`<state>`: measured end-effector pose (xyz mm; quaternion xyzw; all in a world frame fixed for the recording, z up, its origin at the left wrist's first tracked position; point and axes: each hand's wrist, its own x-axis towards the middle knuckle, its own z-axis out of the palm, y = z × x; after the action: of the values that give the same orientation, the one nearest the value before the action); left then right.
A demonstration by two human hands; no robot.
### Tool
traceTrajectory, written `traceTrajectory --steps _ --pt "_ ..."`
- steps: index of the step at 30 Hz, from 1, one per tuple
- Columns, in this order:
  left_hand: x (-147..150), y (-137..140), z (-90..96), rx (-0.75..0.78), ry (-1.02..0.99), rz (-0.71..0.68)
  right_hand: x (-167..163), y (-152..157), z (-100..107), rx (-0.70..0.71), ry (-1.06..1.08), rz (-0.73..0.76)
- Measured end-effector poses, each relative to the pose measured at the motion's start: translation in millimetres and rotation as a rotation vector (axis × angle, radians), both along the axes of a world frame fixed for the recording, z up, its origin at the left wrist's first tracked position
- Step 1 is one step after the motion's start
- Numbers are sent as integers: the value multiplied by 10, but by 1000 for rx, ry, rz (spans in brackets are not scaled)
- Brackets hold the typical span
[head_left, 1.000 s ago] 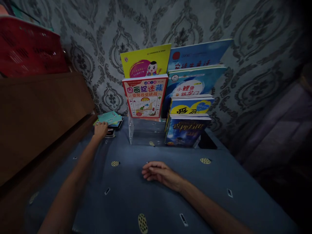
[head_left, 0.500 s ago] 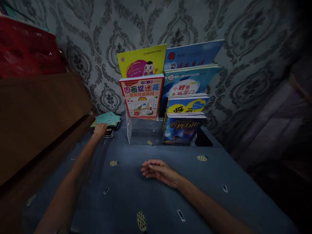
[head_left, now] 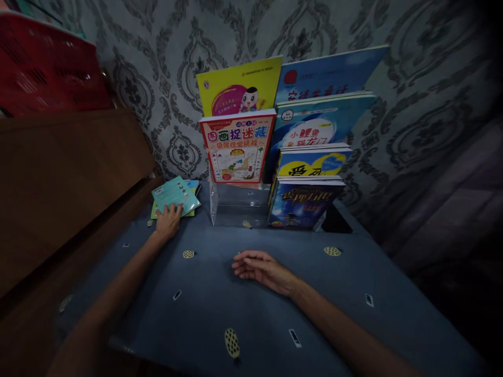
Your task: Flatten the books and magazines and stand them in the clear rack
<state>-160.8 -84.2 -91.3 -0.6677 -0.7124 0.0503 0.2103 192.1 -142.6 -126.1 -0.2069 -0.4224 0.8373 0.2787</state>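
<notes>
My left hand [head_left: 168, 221] grips the near edge of a thin teal booklet [head_left: 175, 194], tilted up off a small stack of booklets [head_left: 192, 186] at the far left of the blue cloth. My right hand [head_left: 262, 269] rests flat on the cloth in the middle, fingers loosely apart, holding nothing. Behind it a clear tiered stand [head_left: 236, 207] holds several children's books: a red-and-white one [head_left: 237, 146] and a yellow one [head_left: 239, 89] on the left, blue ones [head_left: 310, 201] on the right. The stand's front left slot is bare.
The blue patterned cloth [head_left: 243, 314] covers the surface. A brown wooden board [head_left: 58, 178] runs along the left, with a red basket [head_left: 43, 68] above it. Patterned grey wallpaper [head_left: 165, 68] is behind the stand. The right side is dark.
My left hand has drawn the teal booklet toward me and lifted it off the stack. My right hand has stayed put on the cloth.
</notes>
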Motion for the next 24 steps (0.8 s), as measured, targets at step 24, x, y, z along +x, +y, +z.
traceTrajectory --steps 24 --pt "-79 69 314 -142 -12 -114 1 8 -40 35 -13 5"
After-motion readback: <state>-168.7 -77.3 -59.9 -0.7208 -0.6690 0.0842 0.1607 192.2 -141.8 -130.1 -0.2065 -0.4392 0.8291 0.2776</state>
